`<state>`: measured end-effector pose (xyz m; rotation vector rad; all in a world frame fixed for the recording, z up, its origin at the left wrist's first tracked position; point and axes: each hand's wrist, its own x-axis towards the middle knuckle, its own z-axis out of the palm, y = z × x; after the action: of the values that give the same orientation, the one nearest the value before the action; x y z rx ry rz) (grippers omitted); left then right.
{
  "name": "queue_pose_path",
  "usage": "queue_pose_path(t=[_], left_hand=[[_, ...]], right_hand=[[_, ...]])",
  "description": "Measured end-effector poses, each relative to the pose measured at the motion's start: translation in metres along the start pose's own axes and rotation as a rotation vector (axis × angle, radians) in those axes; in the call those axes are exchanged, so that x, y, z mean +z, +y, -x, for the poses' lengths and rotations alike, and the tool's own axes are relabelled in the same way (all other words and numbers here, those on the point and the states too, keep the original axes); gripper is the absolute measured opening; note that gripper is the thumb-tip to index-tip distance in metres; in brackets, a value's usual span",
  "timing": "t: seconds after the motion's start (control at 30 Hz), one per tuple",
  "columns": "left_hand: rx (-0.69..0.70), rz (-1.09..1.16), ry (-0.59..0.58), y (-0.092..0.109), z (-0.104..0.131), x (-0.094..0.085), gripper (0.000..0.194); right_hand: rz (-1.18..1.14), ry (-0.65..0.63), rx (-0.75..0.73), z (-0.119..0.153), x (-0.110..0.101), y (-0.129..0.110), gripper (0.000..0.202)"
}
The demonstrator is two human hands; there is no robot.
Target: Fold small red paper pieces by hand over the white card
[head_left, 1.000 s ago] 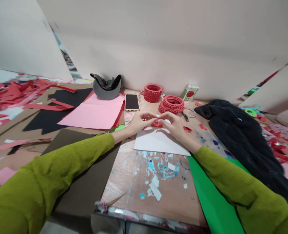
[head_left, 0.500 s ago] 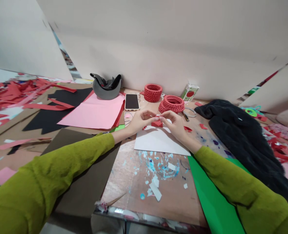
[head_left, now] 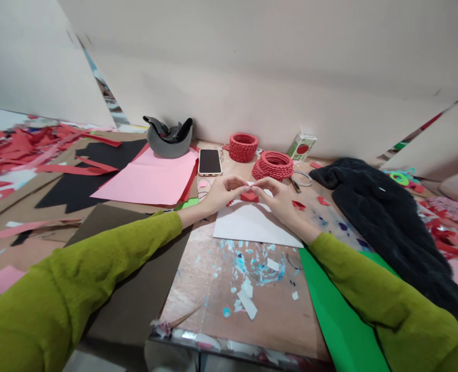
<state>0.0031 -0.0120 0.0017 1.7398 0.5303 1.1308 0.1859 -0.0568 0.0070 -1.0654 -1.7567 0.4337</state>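
Note:
Above a white sheet (head_left: 258,225), my left hand (head_left: 226,192) and my right hand (head_left: 274,196) meet at the fingertips. Both are closed in a pinch, thumb against index finger. What sits between the fingertips is small and largely hidden; a bit of red shows there. Just below them lies a small red paper piece (head_left: 249,197). Two red ring stacks with bumpy edges stand beyond the hands, one (head_left: 243,148) farther back, the other (head_left: 276,165) nearer. Small red scraps (head_left: 299,205) lie right of my right hand.
A phone (head_left: 210,161), a grey cap (head_left: 170,139) and pink paper (head_left: 151,178) lie at the left. A small carton (head_left: 302,146) stands at the back. Dark fabric (head_left: 384,222) and a green sheet (head_left: 341,305) are at the right. White scraps (head_left: 247,304) lie in front.
The fingertips have drawn slightly closer together, and the thin red strip visible between them before is now almost hidden. The arms have hardly moved.

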Motion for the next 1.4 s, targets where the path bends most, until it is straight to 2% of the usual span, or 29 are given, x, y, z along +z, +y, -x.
queue_pose_path(t=[0.23,0.53,0.67,0.87,1.03,1.2,1.4], left_hand=[[0.036,-0.146,-0.083,0.002,0.000,0.001,0.024],[-0.071,-0.002,-0.077,0.008,0.001,0.002,0.031],[-0.061,-0.022,-0.051,0.007,0.000,0.002,0.030],[-0.070,0.024,-0.050,0.002,-0.001,0.001,0.030],[-0.044,0.014,-0.039,-0.001,-0.002,-0.001,0.029],[-0.079,0.007,-0.013,0.000,-0.001,-0.001,0.030],[-0.067,-0.009,-0.022,0.001,-0.002,-0.001,0.029]], right_hand=[[0.073,-0.020,-0.018,0.000,0.000,-0.008,0.014],[-0.009,0.081,-0.067,0.000,0.002,0.008,0.005],[-0.008,0.097,-0.078,0.001,0.002,0.006,0.012],[0.054,0.029,-0.163,0.001,0.001,0.002,0.021],[0.074,0.039,-0.175,0.000,0.002,-0.001,0.020],[0.053,-0.008,-0.188,0.000,0.002,-0.004,0.030],[0.006,0.030,-0.116,0.000,0.001,0.004,0.022]])
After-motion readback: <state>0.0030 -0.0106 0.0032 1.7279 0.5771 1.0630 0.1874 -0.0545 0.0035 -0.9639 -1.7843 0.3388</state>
